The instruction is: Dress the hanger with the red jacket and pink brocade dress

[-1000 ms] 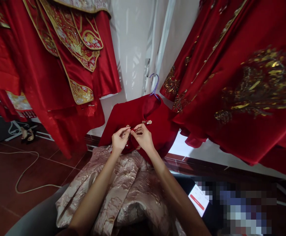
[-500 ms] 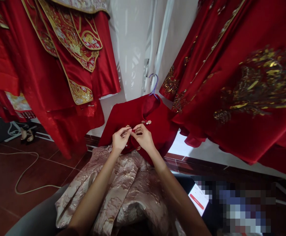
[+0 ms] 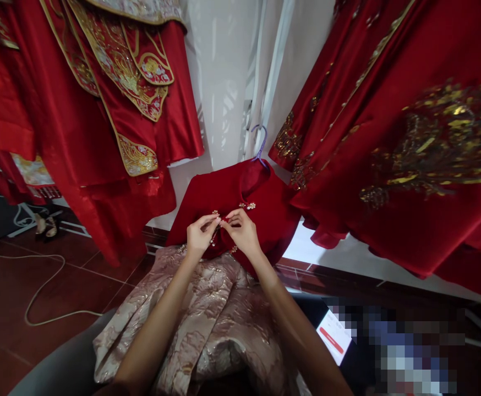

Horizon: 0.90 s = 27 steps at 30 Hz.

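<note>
A dark red jacket [image 3: 207, 190] on a purple hanger [image 3: 261, 144] lies tilted in front of me, its collar toward the wall. My left hand [image 3: 201, 235] pinches at the jacket's front opening with thumb and index finger. Close beside it, my right hand [image 3: 242, 231] pinches the same spot, fingertips nearly touching the left ones. Whatever small piece sits between the fingertips is too small to make out. Jewelled flower fasteners [image 3: 247, 206] show near the collar, and another ornament [image 3: 234, 249] lies below my right hand. Pinkish brocade fabric [image 3: 207, 308] spreads under my forearms.
Red embroidered garments [image 3: 137, 77] hang at the left, and a red gown with gold sequins [image 3: 438, 143] at the right. A lit phone screen [image 3: 334, 336] is at lower right. A pale cable [image 3: 59, 286] crosses the tiled floor near high-heeled shoes [image 3: 45, 226].
My left hand has shifted very slightly left, and its fingertips are a touch farther from the right ones. The jacket stays in place.
</note>
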{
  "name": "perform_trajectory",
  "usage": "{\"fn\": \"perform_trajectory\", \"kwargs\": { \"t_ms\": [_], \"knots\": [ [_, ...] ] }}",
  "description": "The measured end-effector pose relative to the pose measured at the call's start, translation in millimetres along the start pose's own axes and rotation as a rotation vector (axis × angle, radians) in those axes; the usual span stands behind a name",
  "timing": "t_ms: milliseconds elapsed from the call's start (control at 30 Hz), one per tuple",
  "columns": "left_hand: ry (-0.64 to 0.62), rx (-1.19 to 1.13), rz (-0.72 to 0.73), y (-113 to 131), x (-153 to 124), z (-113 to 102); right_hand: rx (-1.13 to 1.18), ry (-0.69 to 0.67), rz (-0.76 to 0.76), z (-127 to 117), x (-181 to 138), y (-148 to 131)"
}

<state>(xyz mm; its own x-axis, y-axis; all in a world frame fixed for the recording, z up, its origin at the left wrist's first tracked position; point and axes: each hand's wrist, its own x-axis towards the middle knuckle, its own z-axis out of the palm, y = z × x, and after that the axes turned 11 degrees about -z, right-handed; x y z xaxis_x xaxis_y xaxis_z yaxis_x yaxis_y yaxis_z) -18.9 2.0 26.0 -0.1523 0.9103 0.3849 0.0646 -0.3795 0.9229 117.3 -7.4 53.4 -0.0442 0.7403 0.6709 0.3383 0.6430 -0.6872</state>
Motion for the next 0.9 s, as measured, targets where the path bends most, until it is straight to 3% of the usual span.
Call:
{"fn": "perform_trajectory", "kwargs": {
  "t_ms": [267, 600, 900],
  "knots": [
    [-0.006, 0.006, -0.023, 2, 3, -4, -0.007, 0.030, -0.016, 0, -2, 2],
    [-0.156, 0.061, -0.012, 12, 2, -8, -0.048, 0.009, -0.034, -2, 1, 1],
    [-0.168, 0.064, -0.032, 9, 7, -10, -0.123, -0.003, -0.086, 2, 1, -1]
  ]
}}
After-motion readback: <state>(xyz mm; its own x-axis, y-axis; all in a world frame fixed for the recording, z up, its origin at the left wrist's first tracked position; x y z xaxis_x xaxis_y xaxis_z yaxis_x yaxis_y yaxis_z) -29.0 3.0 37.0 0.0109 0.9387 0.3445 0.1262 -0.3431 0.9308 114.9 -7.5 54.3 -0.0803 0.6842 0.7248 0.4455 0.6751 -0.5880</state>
